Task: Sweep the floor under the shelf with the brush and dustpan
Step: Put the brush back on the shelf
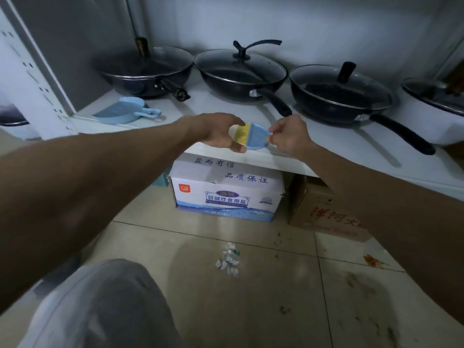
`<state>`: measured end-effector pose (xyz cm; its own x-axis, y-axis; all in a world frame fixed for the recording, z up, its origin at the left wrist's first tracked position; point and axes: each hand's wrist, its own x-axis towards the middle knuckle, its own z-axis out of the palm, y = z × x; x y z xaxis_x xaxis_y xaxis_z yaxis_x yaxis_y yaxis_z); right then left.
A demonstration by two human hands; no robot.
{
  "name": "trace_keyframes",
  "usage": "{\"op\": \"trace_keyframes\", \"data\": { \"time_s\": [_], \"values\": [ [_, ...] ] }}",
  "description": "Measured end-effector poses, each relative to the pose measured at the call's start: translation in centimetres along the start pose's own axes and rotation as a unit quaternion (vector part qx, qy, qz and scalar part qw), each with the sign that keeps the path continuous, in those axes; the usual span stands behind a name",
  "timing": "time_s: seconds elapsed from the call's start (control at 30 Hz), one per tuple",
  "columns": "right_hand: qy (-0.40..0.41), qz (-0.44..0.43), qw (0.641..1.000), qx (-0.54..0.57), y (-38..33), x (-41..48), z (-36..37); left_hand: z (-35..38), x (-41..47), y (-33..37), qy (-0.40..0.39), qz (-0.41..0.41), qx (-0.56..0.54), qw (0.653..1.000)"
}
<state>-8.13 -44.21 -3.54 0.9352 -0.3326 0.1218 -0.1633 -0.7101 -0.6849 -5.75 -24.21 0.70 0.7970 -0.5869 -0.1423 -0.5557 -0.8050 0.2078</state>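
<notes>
A small blue brush (253, 137) with yellow bristles hovers over the front edge of the white shelf (226, 106). Both hands hold it: my left hand (221, 131) cups the bristle end from below, my right hand (288, 136) pinches the handle end. The blue dustpan (128, 110) lies on the shelf to the left, apart from both hands, its handle pointing right. On the tiled floor below, in front of the boxes, lies a small pile of white paper scraps (228, 259).
Several black lidded woks (241, 71) line the shelf, handles jutting toward me. Under the shelf stand a white and blue carton (226, 192) and a brown cardboard box (326, 217). Dark specks and an orange stain (374, 259) mark the floor at right. My knee (100, 305) is at lower left.
</notes>
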Motion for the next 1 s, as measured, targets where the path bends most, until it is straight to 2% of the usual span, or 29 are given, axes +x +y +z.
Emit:
{"op": "trace_keyframes", "data": {
  "time_s": [0.2,0.67,1.0],
  "values": [
    [-0.071,-0.041,0.996,-0.034,-5.0,-2.1,2.0,-1.6,-5.3,-4.0,0.025,-0.068,0.042,0.996],
    [-0.18,-0.136,0.973,-0.046,-18.5,-7.7,13.8,-2.3,-18.6,-15.4,0.039,-0.194,0.019,0.98],
    [-0.306,-0.212,0.928,-0.031,-25.4,-13.1,25.4,2.7,-27.9,-26.8,0.014,-0.309,0.008,0.951]
  ]
}}
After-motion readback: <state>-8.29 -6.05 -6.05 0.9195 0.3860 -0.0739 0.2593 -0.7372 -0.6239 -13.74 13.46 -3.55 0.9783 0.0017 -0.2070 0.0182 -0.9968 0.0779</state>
